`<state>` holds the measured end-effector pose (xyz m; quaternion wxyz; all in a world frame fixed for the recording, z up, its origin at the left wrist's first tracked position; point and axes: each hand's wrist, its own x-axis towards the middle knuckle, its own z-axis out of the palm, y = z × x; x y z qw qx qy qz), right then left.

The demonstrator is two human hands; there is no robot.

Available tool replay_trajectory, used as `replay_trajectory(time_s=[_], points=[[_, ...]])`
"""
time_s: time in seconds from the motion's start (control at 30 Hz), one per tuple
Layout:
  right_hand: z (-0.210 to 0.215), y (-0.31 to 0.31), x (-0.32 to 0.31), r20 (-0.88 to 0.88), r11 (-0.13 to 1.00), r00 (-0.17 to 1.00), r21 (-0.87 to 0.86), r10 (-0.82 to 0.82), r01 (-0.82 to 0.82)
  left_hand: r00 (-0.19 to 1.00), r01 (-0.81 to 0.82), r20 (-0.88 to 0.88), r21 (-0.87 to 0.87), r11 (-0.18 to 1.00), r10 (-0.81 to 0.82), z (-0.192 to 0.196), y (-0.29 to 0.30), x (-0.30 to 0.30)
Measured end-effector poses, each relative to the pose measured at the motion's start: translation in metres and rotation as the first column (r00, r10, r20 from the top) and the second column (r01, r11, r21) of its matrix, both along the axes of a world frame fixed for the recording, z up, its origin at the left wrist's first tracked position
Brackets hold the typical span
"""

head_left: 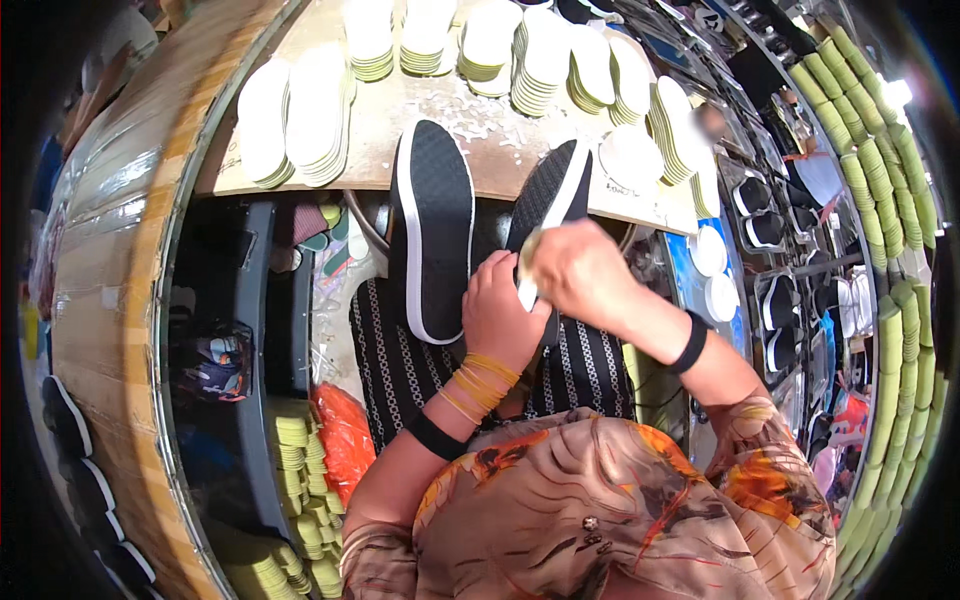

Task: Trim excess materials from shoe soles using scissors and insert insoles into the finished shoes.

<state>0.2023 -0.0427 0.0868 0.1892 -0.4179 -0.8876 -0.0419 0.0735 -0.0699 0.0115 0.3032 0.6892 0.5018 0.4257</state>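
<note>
Two black shoes with white sidewalls lie sole up, toes toward the worktable. The left shoe [437, 230] rests across my lap and the table's edge, with no hand on it. My left hand [503, 310] grips the heel end of the right shoe [550, 190], fingers bent over its side. Closed in a fist, my right hand [580, 275] presses close to that shoe's white sidewall. A small yellowish piece [528, 252] shows at its fingers; its kind cannot be made out. My hands partly cover the shoe's heel.
On the worktable [380, 170] stand several stacks of white-topped insoles [320, 110], with white scraps [470, 112] scattered before them. A shelf with shoes [765, 230] rises at the right. Green insole stacks [295, 470] and an orange-red plastic bag [345, 435] lie at the lower left.
</note>
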Motion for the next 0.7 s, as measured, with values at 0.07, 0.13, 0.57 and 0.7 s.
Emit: replay_trajectory(time_s=[0.07, 0.13, 0.57, 0.7], points=[[0.0003, -0.0004, 0.0014, 0.024, 0.995, 0.998, -0.091, 0.054, -0.052, 1.000, -0.012, -0.027, 0.008, 1.000, 0.012, -0.0001, -0.0002, 0.0004], [0.0002, 0.0000, 0.0027, 0.069, 0.993, 0.990, 0.022, -0.120, 0.119, 0.999, 0.000, -0.051, 0.027, 1.000, 0.001, -0.0010, 0.0001, 0.0011], [-0.0007, -0.0027, 0.0067, 0.119, 0.980, 0.973, 0.014, -0.199, 0.199, 0.996, 0.025, -0.084, -0.005, 1.000, -0.026, 0.0031, 0.0009, 0.0012], [-0.0008, -0.0047, 0.0022, 0.007, 0.996, 0.998, -0.067, 0.057, -0.056, 0.999, -0.026, -0.032, 0.006, 1.000, 0.027, -0.0004, 0.0002, 0.0033]])
